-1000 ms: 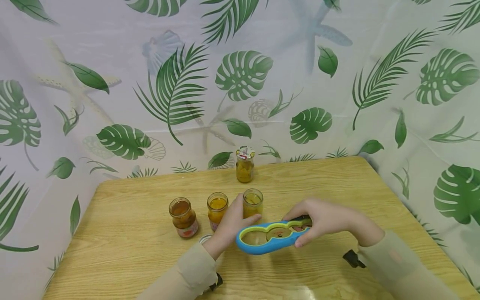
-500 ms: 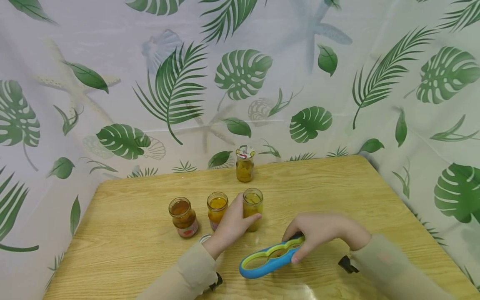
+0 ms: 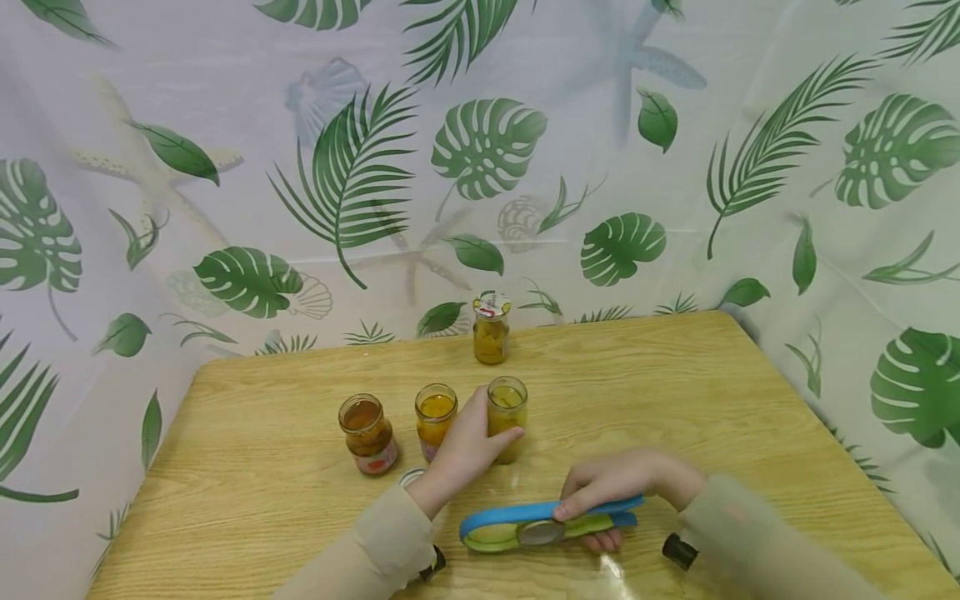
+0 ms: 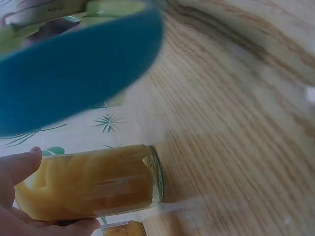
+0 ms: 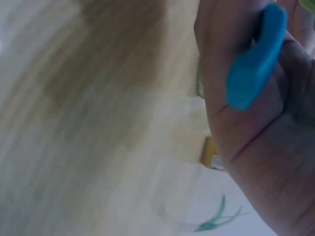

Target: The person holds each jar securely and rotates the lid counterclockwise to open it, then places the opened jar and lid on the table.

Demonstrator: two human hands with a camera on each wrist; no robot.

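Observation:
My left hand (image 3: 467, 454) grips an open glass jar (image 3: 507, 417) of pale yellow fruit, which stands upright on the table. In the left wrist view, that jar (image 4: 98, 182) shows large fruit pieces inside, with the thumb and fingers around its upper part. My right hand (image 3: 626, 479) holds a blue and lime-green jar opener (image 3: 504, 515) low in front of the jar, turned on its edge. A round metal lid (image 3: 542, 533) sits in one of the opener's rings. The opener (image 4: 88, 73) looms close in the left wrist view.
Left of the held jar stand two open jars, one of orange fruit (image 3: 435, 412) and one of reddish-brown contents (image 3: 367, 437). A jar with a printed lid (image 3: 491, 333) stands at the back. Another lid (image 3: 412, 477) lies partly hidden by my left forearm.
My right hand has lowered the jar opener toward the near side of the table and tipped it onto its edge, bringing the lid in it into view. My left hand stays on the jar.

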